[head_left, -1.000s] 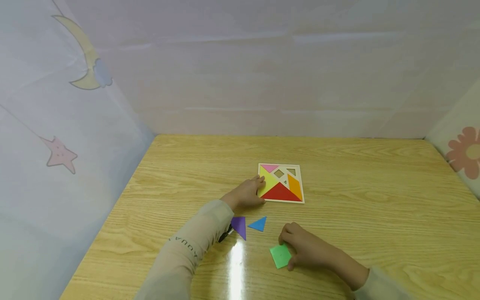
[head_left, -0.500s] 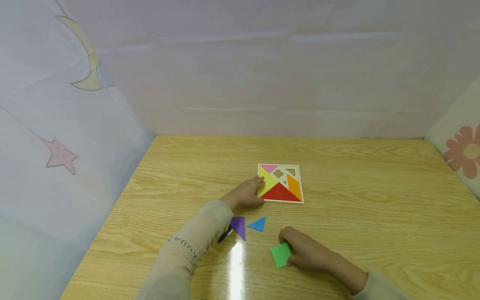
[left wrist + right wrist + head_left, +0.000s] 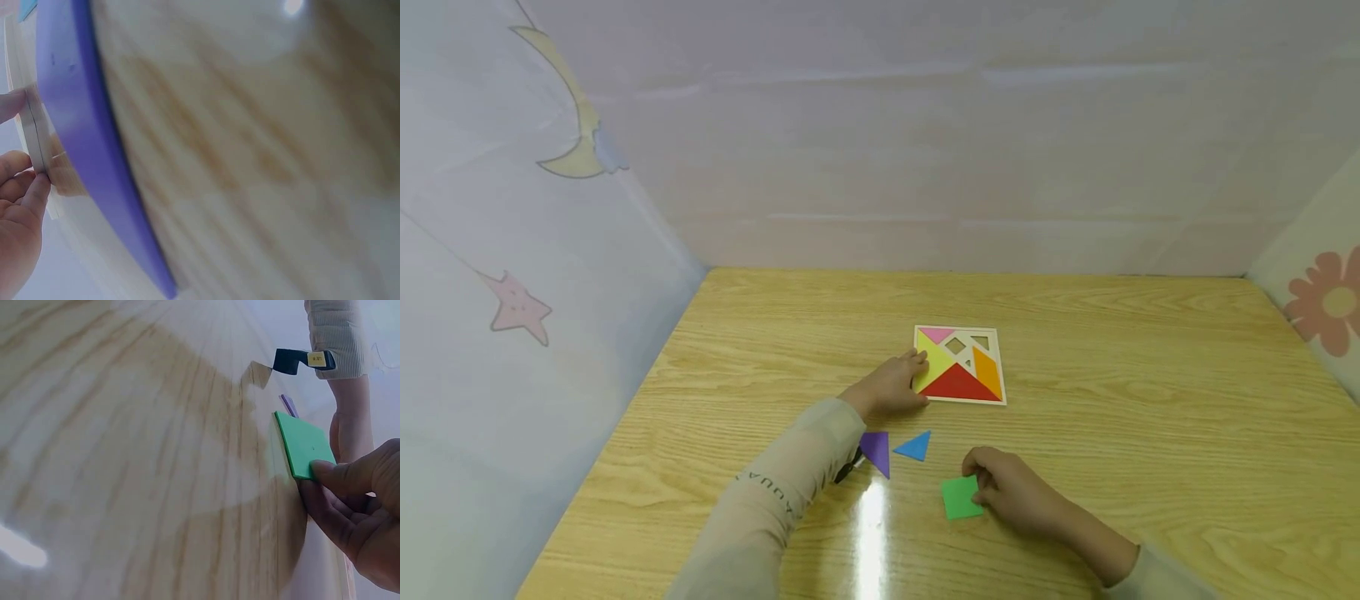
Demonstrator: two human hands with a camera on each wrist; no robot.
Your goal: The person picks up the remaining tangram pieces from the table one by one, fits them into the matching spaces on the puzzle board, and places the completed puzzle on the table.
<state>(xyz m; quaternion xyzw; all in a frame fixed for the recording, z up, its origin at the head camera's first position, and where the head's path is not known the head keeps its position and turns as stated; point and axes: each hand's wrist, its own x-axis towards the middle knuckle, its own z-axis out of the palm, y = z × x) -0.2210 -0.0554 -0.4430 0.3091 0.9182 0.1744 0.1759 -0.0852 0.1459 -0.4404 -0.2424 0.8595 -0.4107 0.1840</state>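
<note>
A pale tangram board (image 3: 965, 401) lies on the table, holding pink, yellow, red and orange pieces. My left hand (image 3: 891, 387) grips its near left corner, the thumb at the front edge and the fingers along the left side. In the left wrist view, the fingertips (image 3: 39, 184) meet the board's side edge. My right hand (image 3: 1018, 493) pinches a green square (image 3: 959, 498) by its right side; the right wrist view has the thumb on its face. Between the hands lie a blue triangle (image 3: 913, 447) and a purple triangle (image 3: 877, 452), partly hidden by the left sleeve.
A wooden table (image 3: 1150, 400) meets pale printed cloth walls at the back and sides. In the board, a square recess (image 3: 955, 346) and a triangular recess (image 3: 981, 342) show bare. A dark strap piece (image 3: 847, 467) sticks out at the left wrist.
My right hand has turned the green square, so that its sides now lie straighter to the table edge, and moved it slightly away from me. The left hand stays on the board.
</note>
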